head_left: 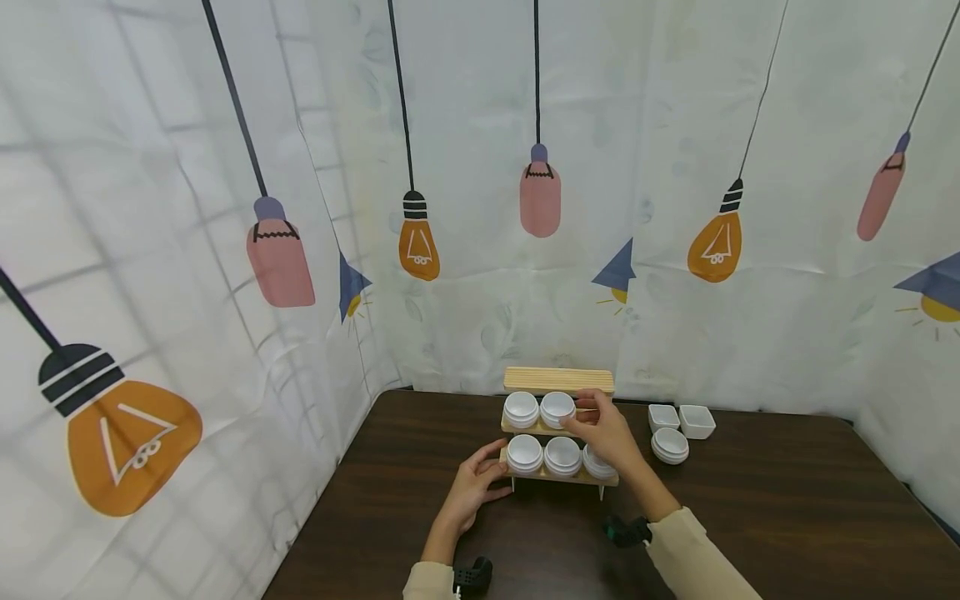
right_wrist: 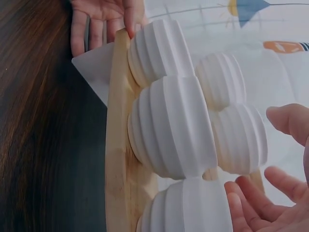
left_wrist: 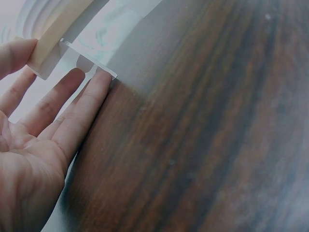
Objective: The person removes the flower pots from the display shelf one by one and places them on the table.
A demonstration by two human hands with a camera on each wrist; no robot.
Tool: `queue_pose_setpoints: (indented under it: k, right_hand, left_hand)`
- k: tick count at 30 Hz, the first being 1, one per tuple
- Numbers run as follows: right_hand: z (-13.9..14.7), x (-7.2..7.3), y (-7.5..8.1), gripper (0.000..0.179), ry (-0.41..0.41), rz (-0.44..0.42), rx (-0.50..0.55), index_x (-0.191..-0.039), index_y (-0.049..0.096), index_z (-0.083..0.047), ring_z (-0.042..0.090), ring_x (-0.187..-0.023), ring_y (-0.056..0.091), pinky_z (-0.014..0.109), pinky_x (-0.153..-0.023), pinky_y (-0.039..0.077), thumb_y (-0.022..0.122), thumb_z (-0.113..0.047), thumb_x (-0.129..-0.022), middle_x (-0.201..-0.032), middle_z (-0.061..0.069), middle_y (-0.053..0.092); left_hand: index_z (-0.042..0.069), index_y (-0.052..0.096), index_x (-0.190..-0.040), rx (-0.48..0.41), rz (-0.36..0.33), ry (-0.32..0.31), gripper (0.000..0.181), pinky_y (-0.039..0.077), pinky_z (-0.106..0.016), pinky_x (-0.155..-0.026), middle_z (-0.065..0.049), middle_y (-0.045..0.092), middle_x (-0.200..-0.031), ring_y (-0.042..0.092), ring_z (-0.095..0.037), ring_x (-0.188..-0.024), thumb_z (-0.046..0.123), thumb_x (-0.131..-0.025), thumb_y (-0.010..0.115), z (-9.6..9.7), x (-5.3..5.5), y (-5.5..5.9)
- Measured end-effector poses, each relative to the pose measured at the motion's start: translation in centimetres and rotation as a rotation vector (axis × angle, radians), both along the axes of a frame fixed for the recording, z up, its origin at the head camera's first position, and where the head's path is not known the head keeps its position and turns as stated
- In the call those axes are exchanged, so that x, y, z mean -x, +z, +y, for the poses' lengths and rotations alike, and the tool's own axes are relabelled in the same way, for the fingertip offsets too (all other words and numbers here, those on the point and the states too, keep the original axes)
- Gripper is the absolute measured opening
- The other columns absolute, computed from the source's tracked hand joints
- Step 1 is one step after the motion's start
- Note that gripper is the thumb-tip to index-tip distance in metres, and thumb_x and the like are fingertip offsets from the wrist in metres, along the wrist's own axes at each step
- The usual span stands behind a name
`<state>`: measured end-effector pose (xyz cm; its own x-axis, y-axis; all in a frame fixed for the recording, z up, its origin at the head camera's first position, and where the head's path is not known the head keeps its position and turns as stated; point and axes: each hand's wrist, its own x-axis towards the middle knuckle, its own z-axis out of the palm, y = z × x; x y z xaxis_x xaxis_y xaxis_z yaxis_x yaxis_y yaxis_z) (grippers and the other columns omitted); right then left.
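Note:
A tiered wooden rack [head_left: 558, 380] with see-through side supports stands on the dark table. Three white ribbed cups [head_left: 562, 456] sit along its lower shelf, and two more white cups [head_left: 521, 409] on the shelf behind. My left hand [head_left: 467, 493] holds the left end of the lower shelf; its lower fingers touch the clear support [left_wrist: 91, 60]. Beside the right cup of the upper pair [right_wrist: 240, 138], my right hand [head_left: 609, 433] has its thumb and fingers spread apart. In the right wrist view that thumb stands off from the cup. My right hand partly covers the lower right cup [head_left: 597, 465].
To the right of the rack stand two white square dishes [head_left: 697, 422] and one round white cup [head_left: 670, 447]. A white curtain [head_left: 480, 317] printed with lamps hangs behind the dark wooden table [head_left: 780, 500] and along its left side.

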<state>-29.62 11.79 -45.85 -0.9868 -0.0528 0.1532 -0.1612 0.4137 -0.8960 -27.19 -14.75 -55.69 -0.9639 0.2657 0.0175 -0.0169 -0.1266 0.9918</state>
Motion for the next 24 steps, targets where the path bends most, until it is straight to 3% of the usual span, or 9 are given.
queue_pose_setpoints:
  k: [13, 24]
  right_hand:
    - [-1.3, 0.4, 0.1, 0.060, -0.035, -0.019, -0.015, -0.137, 0.055, -0.006, 0.030, -0.110, 0.064, 0.035, -0.083, 0.059, 0.081, -0.028, -0.088, -0.131, 0.020, 0.063]
    - [-1.9, 1.0, -0.5, 0.060, -0.054, 0.019, -0.012, -0.134, 0.057, -0.003, 0.023, -0.096, 0.060, 0.022, -0.069, 0.050, 0.084, -0.023, -0.085, -0.120, 0.017, 0.066]
  left_hand:
    - [0.008, 0.047, -0.153, 0.006, 0.006, 0.001, 0.053, 0.061, -0.048, -0.092, -0.011, 0.068, -0.123, 0.067, -0.018, -0.113, 0.018, -0.103, 0.063, 0.0, 0.1, 0.0]
    - [0.008, 0.046, -0.153, 0.008, 0.006, -0.002, 0.054, 0.061, -0.048, -0.093, -0.012, 0.068, -0.124, 0.067, -0.019, -0.114, 0.019, -0.103, 0.062, 0.0, 0.1, 0.1]
